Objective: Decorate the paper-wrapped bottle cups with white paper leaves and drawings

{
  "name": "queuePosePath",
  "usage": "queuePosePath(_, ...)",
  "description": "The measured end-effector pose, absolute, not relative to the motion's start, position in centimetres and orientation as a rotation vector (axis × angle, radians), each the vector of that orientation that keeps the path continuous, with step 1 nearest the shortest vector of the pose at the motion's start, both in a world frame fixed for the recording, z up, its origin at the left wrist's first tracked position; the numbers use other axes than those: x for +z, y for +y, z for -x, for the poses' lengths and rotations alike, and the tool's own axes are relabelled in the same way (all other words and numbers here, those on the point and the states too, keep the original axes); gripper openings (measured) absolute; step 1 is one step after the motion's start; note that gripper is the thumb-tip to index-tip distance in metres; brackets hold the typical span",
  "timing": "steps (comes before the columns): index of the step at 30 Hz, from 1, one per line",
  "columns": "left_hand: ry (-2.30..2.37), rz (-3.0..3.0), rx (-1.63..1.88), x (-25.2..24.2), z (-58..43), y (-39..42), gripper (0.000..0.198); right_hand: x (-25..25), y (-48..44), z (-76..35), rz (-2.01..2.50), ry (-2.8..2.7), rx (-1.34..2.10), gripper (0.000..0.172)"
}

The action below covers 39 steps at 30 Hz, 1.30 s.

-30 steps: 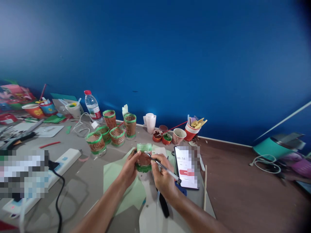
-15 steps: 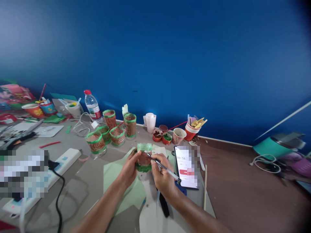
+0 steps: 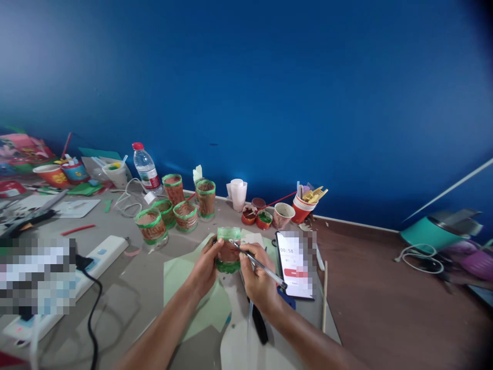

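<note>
My left hand (image 3: pixel 206 263) grips a small clear cup (image 3: pixel 229 252) by its left side; it has a green rim, a brown middle and a green base. In my right hand (image 3: pixel 257 272) is a pen (image 3: pixel 271 273) with a clear barrel, pinched near its tip. The pen's tip meets the brown band of the cup, or comes very close to it. Light green paper (image 3: pixel 188 288) lies under my left wrist. Beyond, to the left, stand several similar cups painted brown and green, one of them a short cup (image 3: pixel 151 226).
A phone (image 3: pixel 295 264) showing a timer lies right of my right hand. Behind it are paint pots (image 3: pixel 264 219), a paper cup (image 3: pixel 283 216) and stacked cups (image 3: pixel 304 208) holding yellow utensils. A water bottle (image 3: pixel 146 167) stands back left; a power strip (image 3: pixel 103 257) with cords lies left.
</note>
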<state>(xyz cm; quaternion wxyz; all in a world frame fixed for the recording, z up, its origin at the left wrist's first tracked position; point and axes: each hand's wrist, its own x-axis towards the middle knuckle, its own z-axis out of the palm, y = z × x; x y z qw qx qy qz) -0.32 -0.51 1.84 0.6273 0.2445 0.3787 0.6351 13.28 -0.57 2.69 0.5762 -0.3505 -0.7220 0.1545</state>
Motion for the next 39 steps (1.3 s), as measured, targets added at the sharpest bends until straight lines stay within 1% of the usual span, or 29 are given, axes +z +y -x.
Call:
queuePosePath(7, 0.884, -0.562, 1.448, 2.14, 0.20, -0.54, 0.035, 2.75, -0.54, -13.36, 0.813, -1.699, 0.384, 0.014)
queuePosePath(14, 0.890, -0.554, 1.480, 2.38, 0.21, -0.66, 0.031, 2.99, -0.57, -13.27, 0.804, -1.695, 0.373, 0.014)
queuePosePath(39, 0.899, -0.567, 1.485, 2.57, 0.13, -0.75, 0.034, 3.15, -0.51, -13.33, 0.788, -1.687, 0.365, 0.014)
